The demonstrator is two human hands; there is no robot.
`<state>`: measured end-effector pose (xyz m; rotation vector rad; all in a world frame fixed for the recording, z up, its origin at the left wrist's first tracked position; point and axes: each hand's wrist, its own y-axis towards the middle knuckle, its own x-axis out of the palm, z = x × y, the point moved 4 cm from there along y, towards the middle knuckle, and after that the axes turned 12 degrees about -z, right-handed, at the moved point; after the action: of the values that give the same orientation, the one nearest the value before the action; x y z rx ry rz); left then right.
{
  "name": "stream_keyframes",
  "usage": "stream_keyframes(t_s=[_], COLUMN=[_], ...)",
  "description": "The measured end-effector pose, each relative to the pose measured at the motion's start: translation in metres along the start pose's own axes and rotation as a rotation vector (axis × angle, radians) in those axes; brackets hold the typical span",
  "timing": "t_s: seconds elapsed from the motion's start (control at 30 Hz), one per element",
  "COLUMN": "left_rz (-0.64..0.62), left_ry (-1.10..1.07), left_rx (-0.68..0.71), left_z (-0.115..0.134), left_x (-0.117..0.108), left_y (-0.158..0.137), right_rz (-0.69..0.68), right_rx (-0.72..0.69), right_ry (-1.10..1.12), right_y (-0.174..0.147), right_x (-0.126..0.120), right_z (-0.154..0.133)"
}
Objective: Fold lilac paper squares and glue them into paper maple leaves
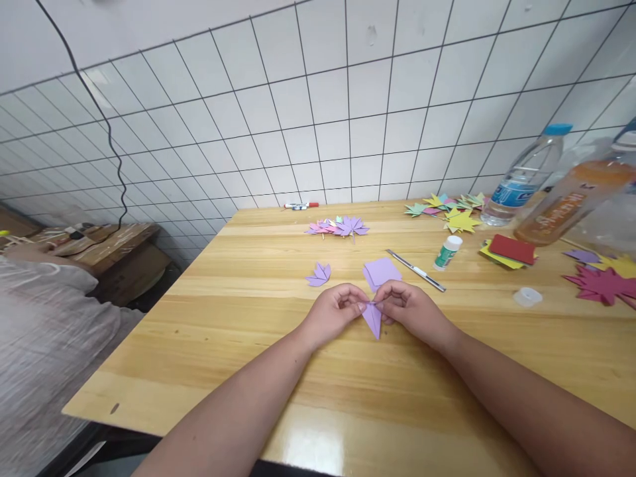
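Observation:
Between my two hands is a folded piece of purple paper (373, 322), its narrow tip pointing down toward me. My left hand (339, 310) pinches its upper left corner, and my right hand (405, 306) pinches the upper right, the fingertips almost meeting. Just beyond my fingers lies a small stack of purple paper squares (382, 271). A folded purple paper piece with several points (319, 274) rests on the table to the left. Right of the squares lies a slim utility knife (417, 270).
A glue stick (448, 253) stands to the right, near a clear cap (527, 297) and red and yellow paper (511, 250). Paper leaves (348, 226) and a marker (301, 206) lie toward the wall. Bottles (517, 189) stand at far right. Another person's sleeve (50, 311) is at left.

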<state>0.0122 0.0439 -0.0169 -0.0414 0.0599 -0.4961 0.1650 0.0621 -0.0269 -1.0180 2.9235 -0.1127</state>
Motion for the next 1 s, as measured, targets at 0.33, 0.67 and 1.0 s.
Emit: stream_keyframes(t_s=[0.33,0.67,1.0], left_rz=[-0.074,-0.072,-0.079], left_ry=[0.205,0.248,0.318], left_rx=[-0.099,-0.13,-0.08], left_z=[0.0026,-0.0006,-0.0027], left_x=[0.0024,0.0004,0.0014], left_y=[-0.0012,-0.0037,-0.0009], right_rz=[0.017,0.022,0.024], right_rx=[0.01,0.058,0.01], right_ry=[-0.058,-0.096,-0.118], right_y=[-0.0006,-0.001,0.0002], right_x=[0.0017,0.0011,0.0016], right_z=[-0.0007,-0.0007,0.0001])
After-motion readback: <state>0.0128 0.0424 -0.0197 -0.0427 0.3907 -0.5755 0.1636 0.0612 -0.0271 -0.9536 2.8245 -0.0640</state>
